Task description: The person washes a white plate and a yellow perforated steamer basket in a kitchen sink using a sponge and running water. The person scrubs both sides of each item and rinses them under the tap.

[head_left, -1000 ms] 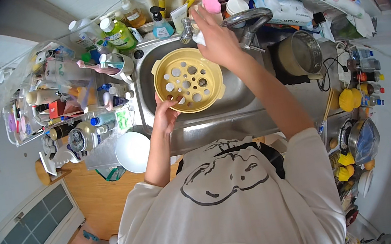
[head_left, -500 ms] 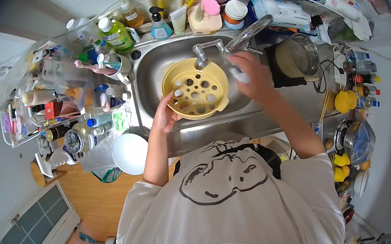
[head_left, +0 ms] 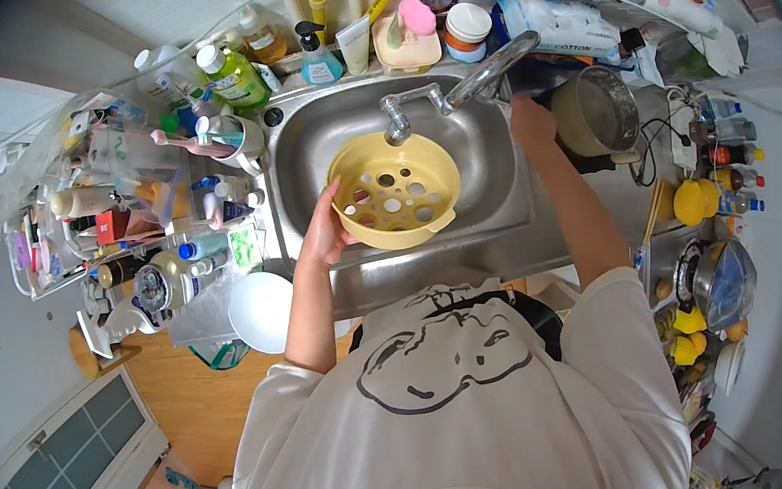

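Observation:
My left hand (head_left: 325, 232) grips the left rim of a yellow steamer basket (head_left: 402, 238) with round holes in its bottom. The basket is held over the front part of the steel sink (head_left: 294, 148), just below the spout of the chrome faucet (head_left: 478, 82). At the sink's right edge is my right hand (head_left: 533, 122), fingers curled and closed. It lies behind the faucet's right side and next to a pale pot (head_left: 572, 121); whatever its fingers hold is hidden from view.
A white bowl (head_left: 263, 312) stands left of the sink. Soap bottles (head_left: 320, 61) and a pink-topped dish (head_left: 407, 48) line the back ledge. Toiletries crowd a rack (head_left: 110, 226) at the left. Wipes packs (head_left: 560, 22) fill a shelf at the back right.
My right hand has moved right, from beside the faucet spout with something whitish in it to the sink's right edge near the pot. The basket has tilted and shifted slightly toward me.

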Demonstrator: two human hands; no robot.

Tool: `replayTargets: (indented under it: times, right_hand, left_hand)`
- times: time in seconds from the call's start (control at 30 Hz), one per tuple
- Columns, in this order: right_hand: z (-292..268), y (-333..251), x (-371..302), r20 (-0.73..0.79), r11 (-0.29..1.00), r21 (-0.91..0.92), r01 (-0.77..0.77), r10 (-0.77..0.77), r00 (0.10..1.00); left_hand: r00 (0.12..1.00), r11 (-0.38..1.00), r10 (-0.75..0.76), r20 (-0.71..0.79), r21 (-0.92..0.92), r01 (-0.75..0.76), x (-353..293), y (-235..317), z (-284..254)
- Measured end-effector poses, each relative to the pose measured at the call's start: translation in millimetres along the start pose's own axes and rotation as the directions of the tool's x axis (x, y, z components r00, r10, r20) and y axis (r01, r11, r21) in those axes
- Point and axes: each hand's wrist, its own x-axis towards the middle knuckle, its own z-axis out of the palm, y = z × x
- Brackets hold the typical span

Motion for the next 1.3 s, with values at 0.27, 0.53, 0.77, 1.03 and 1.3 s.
replayTargets:
  times: [0.27, 0.53, 0.77, 1.03, 1.3]
  right_hand:
    - [-17.6, -25.1, -27.8, -0.099, 0.981, 0.193, -0.034, 0.054, 0.994]
    - [-10.2, -79.3, -60.7, 0.024, 0.648, 0.761, 0.035, -0.082, 0.996]
    - [19.8, -128.3, -46.3, 0.591, 0.348, 0.775, -0.528, -0.102, 0.800]
    - [3.0, -117.9, -60.3, 0.593, -0.110, 0.757, -0.645, -0.302, 0.747]
    - [50.0, -204.2, -79.2, 0.467, 0.776, 0.626, -0.081, -0.289, 0.836]
  left_hand:
    - [1.000, 0.996, -0.027, -0.014, 0.084, 0.028, 7.9, 17.7, -2.0]
    - [0.997, 0.975, -0.044, -0.064, 0.213, 0.057, 29.2, 12.9, -10.0]
    - [0.989, 0.942, 0.005, -0.147, 0.333, 0.044, 33.7, 5.4, -6.4]
    - [0.985, 0.947, 0.003, -0.170, 0.316, 0.052, 31.8, -5.0, -17.7]
    - [0.982, 0.910, 0.112, -0.149, 0.413, -0.041, 36.0, -11.2, 28.9]
